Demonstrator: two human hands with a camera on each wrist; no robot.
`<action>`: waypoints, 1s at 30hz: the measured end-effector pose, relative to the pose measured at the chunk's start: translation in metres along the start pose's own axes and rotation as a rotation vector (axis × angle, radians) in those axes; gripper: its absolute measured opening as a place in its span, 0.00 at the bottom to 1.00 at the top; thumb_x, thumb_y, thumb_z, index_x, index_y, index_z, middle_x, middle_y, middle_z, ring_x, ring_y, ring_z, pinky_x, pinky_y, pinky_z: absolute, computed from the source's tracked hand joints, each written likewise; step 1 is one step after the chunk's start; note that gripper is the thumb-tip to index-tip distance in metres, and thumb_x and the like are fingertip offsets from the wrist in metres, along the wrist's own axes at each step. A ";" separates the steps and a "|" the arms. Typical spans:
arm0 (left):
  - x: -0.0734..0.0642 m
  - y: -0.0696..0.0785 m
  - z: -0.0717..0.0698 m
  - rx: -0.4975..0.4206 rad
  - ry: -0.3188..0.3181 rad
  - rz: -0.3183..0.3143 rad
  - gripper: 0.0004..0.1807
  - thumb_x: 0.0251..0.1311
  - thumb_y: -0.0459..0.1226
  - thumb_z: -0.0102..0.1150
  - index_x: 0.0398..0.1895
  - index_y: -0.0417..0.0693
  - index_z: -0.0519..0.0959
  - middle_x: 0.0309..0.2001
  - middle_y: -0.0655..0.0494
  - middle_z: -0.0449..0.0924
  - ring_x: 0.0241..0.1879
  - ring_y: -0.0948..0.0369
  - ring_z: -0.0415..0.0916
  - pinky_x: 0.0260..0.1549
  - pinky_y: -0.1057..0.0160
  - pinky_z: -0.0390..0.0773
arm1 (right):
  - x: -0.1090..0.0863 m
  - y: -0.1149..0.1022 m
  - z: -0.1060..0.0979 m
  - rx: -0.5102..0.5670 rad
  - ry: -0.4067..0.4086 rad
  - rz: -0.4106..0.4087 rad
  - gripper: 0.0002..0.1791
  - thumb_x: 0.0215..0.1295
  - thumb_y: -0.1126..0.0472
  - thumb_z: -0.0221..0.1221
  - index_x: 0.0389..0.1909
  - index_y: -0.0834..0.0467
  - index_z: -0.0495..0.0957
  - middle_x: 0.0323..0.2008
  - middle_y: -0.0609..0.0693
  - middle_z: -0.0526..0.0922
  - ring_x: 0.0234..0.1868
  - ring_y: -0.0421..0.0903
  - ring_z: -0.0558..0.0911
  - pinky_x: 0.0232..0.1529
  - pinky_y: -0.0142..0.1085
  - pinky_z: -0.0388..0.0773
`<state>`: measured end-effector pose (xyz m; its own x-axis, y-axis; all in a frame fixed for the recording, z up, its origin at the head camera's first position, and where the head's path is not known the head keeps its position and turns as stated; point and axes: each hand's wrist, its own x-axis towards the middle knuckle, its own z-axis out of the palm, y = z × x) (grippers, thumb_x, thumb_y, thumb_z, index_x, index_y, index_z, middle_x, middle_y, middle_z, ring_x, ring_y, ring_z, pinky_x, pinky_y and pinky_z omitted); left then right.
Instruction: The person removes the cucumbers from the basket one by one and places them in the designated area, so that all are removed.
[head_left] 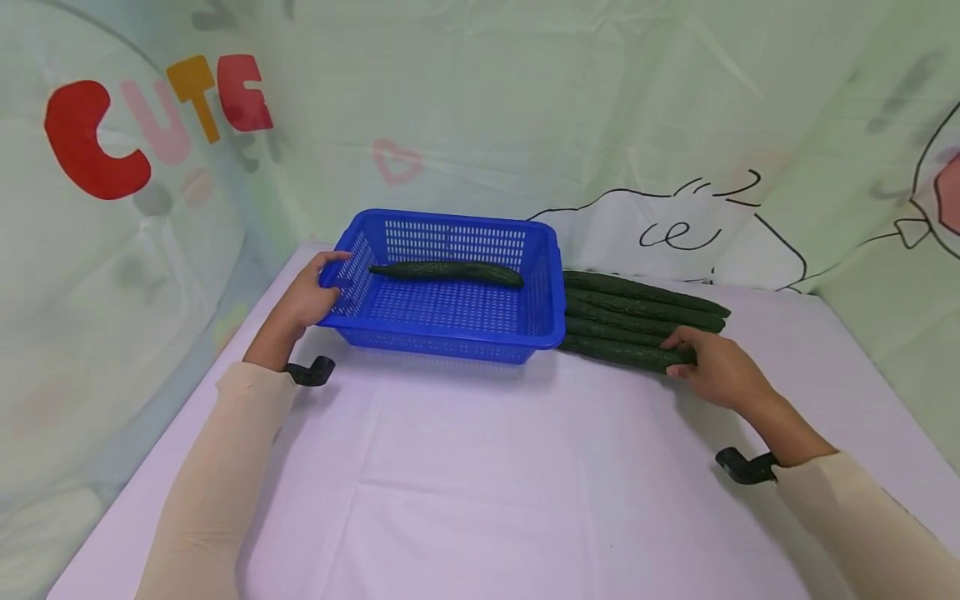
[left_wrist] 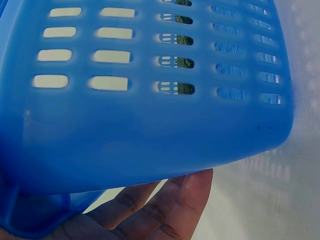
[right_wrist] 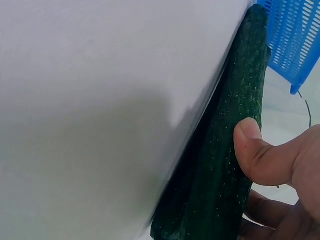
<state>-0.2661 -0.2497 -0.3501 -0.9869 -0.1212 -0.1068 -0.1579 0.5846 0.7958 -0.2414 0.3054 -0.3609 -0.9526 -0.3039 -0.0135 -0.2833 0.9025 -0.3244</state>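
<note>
A blue plastic basket (head_left: 450,340) with slotted walls stands toward the back of the table, one dark green cucumber (head_left: 450,272) lying inside it. My left hand (head_left: 303,296) holds the basket by its left rim; in the left wrist view, fingers (left_wrist: 192,195) curl at the edge of the slotted wall. To the right of the basket, several long cucumbers (head_left: 637,308) lie side by side. My right hand (head_left: 720,367) grips the right end of the nearest cucumber (right_wrist: 220,165), its thumb pressed on the skin. The left ends of the row are partly hidden by the basket.
A pale cloth (head_left: 480,483) covers the table. Behind it hangs a light green printed curtain (head_left: 480,108) with coloured letters and line drawings. A black wrist device (head_left: 746,465) sits at the right sleeve, another black device (head_left: 311,371) at the left.
</note>
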 end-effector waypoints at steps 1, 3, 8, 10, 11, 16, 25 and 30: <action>0.000 0.000 0.000 0.000 0.000 0.000 0.35 0.67 0.28 0.38 0.77 0.58 0.53 0.78 0.38 0.43 0.73 0.33 0.52 0.63 0.32 0.63 | 0.000 0.000 0.000 0.001 -0.001 -0.001 0.20 0.62 0.64 0.64 0.53 0.65 0.75 0.49 0.72 0.80 0.41 0.65 0.82 0.32 0.48 0.77; 0.000 0.000 0.000 0.002 0.000 0.003 0.35 0.67 0.28 0.38 0.77 0.58 0.53 0.79 0.38 0.43 0.73 0.33 0.52 0.63 0.32 0.63 | 0.001 0.001 0.000 0.004 -0.002 -0.002 0.19 0.61 0.64 0.64 0.52 0.65 0.75 0.48 0.71 0.80 0.41 0.64 0.82 0.33 0.49 0.77; 0.001 0.001 -0.001 0.002 -0.005 0.010 0.35 0.67 0.28 0.38 0.77 0.58 0.53 0.79 0.39 0.43 0.73 0.34 0.52 0.64 0.32 0.61 | 0.004 0.002 0.000 -0.002 0.001 -0.007 0.18 0.60 0.65 0.65 0.50 0.65 0.76 0.45 0.70 0.80 0.38 0.62 0.82 0.32 0.49 0.77; 0.001 0.001 -0.001 0.002 -0.005 0.011 0.35 0.67 0.28 0.38 0.77 0.58 0.53 0.79 0.39 0.43 0.73 0.34 0.52 0.64 0.32 0.61 | 0.004 0.003 0.000 -0.001 0.002 -0.006 0.18 0.60 0.65 0.65 0.50 0.65 0.76 0.44 0.70 0.80 0.37 0.60 0.81 0.31 0.48 0.76; 0.002 0.001 -0.001 0.003 -0.005 0.011 0.35 0.67 0.28 0.38 0.77 0.58 0.53 0.79 0.39 0.43 0.73 0.34 0.52 0.64 0.32 0.61 | 0.005 0.003 0.000 -0.001 0.002 -0.006 0.18 0.59 0.65 0.65 0.50 0.65 0.76 0.44 0.70 0.80 0.36 0.60 0.81 0.30 0.47 0.76; 0.003 0.000 -0.001 0.004 -0.006 0.009 0.35 0.67 0.28 0.38 0.77 0.58 0.53 0.79 0.39 0.43 0.73 0.34 0.51 0.63 0.32 0.62 | 0.006 0.003 0.001 -0.001 -0.006 -0.009 0.18 0.59 0.66 0.65 0.50 0.65 0.77 0.44 0.70 0.79 0.38 0.61 0.81 0.31 0.48 0.77; 0.001 -0.001 0.000 0.004 -0.003 -0.004 0.35 0.67 0.28 0.39 0.77 0.58 0.53 0.79 0.39 0.43 0.73 0.33 0.50 0.63 0.31 0.61 | 0.008 0.006 0.006 -0.026 -0.013 0.002 0.17 0.61 0.65 0.64 0.50 0.65 0.77 0.45 0.70 0.78 0.45 0.66 0.79 0.38 0.55 0.77; 0.001 0.000 0.000 0.001 -0.003 -0.008 0.35 0.67 0.28 0.39 0.77 0.59 0.53 0.79 0.39 0.43 0.73 0.33 0.50 0.63 0.31 0.61 | 0.007 0.004 0.007 -0.043 -0.014 0.009 0.16 0.61 0.65 0.64 0.49 0.65 0.77 0.44 0.70 0.78 0.42 0.64 0.79 0.36 0.53 0.77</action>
<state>-0.2674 -0.2501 -0.3505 -0.9856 -0.1235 -0.1153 -0.1661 0.5845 0.7942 -0.2488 0.3048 -0.3695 -0.9534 -0.3002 -0.0295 -0.2800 0.9174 -0.2829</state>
